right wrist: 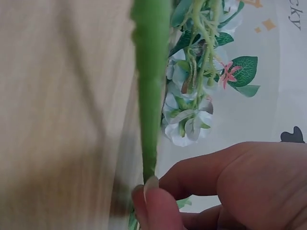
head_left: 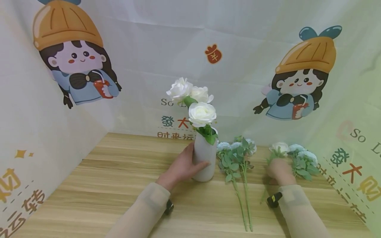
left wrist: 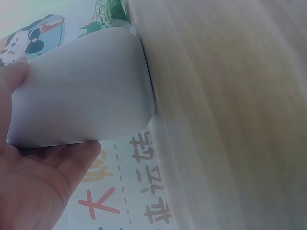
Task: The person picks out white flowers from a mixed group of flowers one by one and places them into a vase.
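A white vase (head_left: 204, 162) stands upright on the wooden table with several white roses (head_left: 202, 114) and green leaves at its mouth. My left hand (head_left: 184, 165) grips the vase from its left side, thumb across the front; in the left wrist view, fingers (left wrist: 79, 160) curve along the vase's wall. Over at the right, my right hand (head_left: 279, 171) pinches the green stem (right wrist: 151, 91) of a white rose (head_left: 280, 147) between thumb and fingertips. That rose's head shows just beyond the hand, and its lower stem slants toward the table's front.
Pale blue flowers (head_left: 235, 148) with long stems lie between the hands. More pale blue flowers (head_left: 305, 160) lie right of my right hand. A printed cloth (head_left: 238, 76) hangs behind and along both sides of the wooden table (head_left: 119, 172).
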The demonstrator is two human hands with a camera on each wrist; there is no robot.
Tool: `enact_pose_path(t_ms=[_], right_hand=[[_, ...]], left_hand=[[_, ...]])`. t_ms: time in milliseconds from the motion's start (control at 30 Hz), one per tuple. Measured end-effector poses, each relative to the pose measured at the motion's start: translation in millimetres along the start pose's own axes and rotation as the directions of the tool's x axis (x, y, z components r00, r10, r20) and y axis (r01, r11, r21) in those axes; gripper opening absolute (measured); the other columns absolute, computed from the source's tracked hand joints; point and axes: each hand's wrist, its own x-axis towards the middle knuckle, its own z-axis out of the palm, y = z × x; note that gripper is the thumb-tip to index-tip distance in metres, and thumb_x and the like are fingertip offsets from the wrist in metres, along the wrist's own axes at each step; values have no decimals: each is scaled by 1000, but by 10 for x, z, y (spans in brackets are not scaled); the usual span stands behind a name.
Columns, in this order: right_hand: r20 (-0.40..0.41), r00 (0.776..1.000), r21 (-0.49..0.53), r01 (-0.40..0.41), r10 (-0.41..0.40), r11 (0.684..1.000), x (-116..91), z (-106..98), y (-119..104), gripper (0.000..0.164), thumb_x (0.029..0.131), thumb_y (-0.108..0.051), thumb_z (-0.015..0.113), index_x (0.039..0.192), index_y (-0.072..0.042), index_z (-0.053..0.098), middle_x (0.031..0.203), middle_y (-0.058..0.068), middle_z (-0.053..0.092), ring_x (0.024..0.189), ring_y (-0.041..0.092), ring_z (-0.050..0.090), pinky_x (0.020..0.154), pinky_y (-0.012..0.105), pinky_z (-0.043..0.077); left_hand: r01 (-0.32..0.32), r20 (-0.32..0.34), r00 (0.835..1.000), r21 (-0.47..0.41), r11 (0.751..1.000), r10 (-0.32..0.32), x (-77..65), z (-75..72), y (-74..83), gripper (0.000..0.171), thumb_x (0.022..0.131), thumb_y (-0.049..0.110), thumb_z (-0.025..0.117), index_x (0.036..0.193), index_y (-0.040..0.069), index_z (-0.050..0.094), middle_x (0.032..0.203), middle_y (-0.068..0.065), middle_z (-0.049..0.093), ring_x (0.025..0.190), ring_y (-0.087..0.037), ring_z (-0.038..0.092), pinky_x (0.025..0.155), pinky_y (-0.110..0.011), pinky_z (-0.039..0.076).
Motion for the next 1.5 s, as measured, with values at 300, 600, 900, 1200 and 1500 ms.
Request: enact_pose_path(t_ms=[300,600,900,1200,1500], right_hand=[[-30,1000,107,4,-1,994,-65,-82,2,24,88,-6,53,65,-2,59,52,8,62,44,18,61,45,30,50],[-39,999,110,38,-34,993,-99,-226,-72,26,92,-6,49,72,2,63,58,9,65,50,21,62,55,40,53],[-117,992,130,59,-44,990,-183,-359,-210,26,92,-8,46,70,-3,58,60,11,61,50,23,59,46,37,49],[-198,978,112,84,-61,990,-236,-450,-367,12,90,-11,46,81,-6,51,73,12,57,58,27,53,40,36,43],[-266,960,135,122,-83,983,-347,-498,-526,35,96,-13,42,125,5,45,93,25,60,58,28,51,39,36,40]], left_hand=[[3,2,1000,3,1000,-3,-22,-7,21,95,87,51,73,152,4,23,141,-14,43,121,-23,46,102,-45,44],[8,-5,1000,-1,1000,-8,-28,4,6,95,87,52,73,152,4,23,141,-14,43,121,-24,47,101,-46,44],[3,-11,1000,1,1000,-3,-21,15,-9,96,87,52,73,153,3,23,140,-15,43,121,-25,47,101,-46,44],[5,-3,1000,3,1000,-5,-13,14,-6,96,87,51,73,153,4,22,140,-15,43,120,-24,47,100,-45,45],[3,-6,1000,-1,1000,-3,-10,7,11,96,87,51,73,153,3,22,141,-15,43,121,-25,47,100,-46,45]])
